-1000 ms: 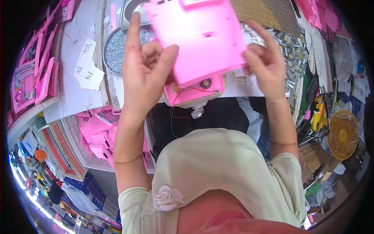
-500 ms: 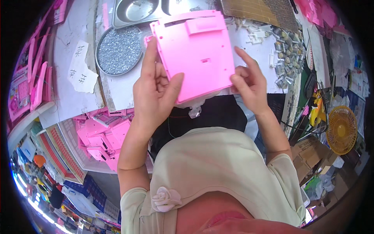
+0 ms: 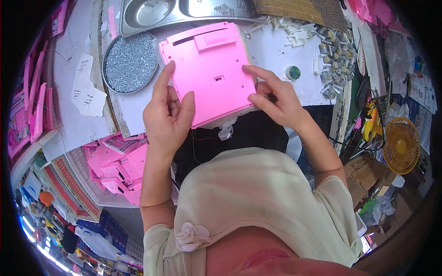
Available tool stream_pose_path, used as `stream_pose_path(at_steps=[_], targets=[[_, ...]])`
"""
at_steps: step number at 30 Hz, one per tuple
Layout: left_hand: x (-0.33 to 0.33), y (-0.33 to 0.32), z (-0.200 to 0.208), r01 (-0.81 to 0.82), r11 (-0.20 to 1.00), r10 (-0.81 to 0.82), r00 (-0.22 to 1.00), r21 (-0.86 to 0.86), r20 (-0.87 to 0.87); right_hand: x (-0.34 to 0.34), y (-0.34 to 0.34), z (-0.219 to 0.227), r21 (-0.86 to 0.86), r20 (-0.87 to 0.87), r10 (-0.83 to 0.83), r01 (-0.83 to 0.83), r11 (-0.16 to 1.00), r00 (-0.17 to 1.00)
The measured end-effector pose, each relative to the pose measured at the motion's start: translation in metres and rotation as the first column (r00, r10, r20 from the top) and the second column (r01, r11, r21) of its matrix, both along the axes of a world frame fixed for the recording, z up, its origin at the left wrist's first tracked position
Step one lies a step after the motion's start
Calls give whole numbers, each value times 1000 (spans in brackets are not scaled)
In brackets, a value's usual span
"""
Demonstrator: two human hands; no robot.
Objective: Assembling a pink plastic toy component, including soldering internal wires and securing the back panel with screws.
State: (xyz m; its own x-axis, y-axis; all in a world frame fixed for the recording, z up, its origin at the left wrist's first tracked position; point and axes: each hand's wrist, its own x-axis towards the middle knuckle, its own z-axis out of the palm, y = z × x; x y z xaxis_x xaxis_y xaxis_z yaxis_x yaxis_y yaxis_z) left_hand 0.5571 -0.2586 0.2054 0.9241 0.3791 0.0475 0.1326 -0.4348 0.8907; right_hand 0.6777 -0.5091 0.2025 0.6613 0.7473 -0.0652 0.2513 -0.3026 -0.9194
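Note:
A flat, squarish pink plastic housing [image 3: 202,87] lies between my hands over the near edge of the table. It has a long slot, a raised block near its far edge and a small rectangular hole in the middle. My left hand [image 3: 168,110] grips its left edge, with the thumb on top and the forefinger along the side. On the opposite edge, my right hand [image 3: 276,96] holds it between thumb and fingers. Clear plastic film [image 3: 225,131] sticks out from beneath the near edge. What lies under the housing is hidden.
A round tray of small metal screws [image 3: 129,64] stands left of the housing. Beyond is a steel compartment tray [image 3: 193,10]. To the right are a green-topped roll [image 3: 293,72], small motors [image 3: 328,69] and white plastic parts [image 3: 299,37]. A bin holds pink parts [image 3: 119,165].
Both hands have brought the pink housing down toward me and leftward, lying flatter. The green-topped roll, hidden before, now shows beside my right hand.

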Motion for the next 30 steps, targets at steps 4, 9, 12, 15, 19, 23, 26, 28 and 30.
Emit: stream_pose_path(at_steps=[4, 9, 12, 15, 19, 23, 26, 28, 30], targets=[[-5, -3, 2, -20, 999, 20, 1000, -33, -18, 13, 5, 12, -82, 60, 122, -117, 990, 991], [-12, -16, 4, -132, 978, 139, 990, 163, -32, 21, 10, 22, -215, 30, 173, -163, 963, 984], [-17, -15, -4, -109, 993, 105, 991, -35, -81, 21, 10, 25, -300, 118, 225, -181, 936, 967], [-25, -15, -2, -67, 997, 69, 996, 26, -60, 30, 12, 31, -400, 153, 272, -192, 896, 950], [-24, -6, -6, -72, 997, 70, 994, -28, -81, 45, 22, 44, -478, 222, 381, -240, 845, 898], [-23, -4, -2, -62, 998, 63, 995, 15, -75, 29, 29, 56, -560, 483, 482, -165, 812, 731], [-25, -6, -17, -79, 996, 79, 997, -43, -9, 30, 38, 64, -617, 532, 558, -160, 771, 636], [-23, -4, -14, -91, 992, 85, 995, -93, -59, 29, 45, 70, -667, 503, 614, -178, 723, 608], [-21, 1, -3, -32, 999, 31, 998, -11, -48, 27, 53, 79, -737, 436, 676, -197, 647, 594]])
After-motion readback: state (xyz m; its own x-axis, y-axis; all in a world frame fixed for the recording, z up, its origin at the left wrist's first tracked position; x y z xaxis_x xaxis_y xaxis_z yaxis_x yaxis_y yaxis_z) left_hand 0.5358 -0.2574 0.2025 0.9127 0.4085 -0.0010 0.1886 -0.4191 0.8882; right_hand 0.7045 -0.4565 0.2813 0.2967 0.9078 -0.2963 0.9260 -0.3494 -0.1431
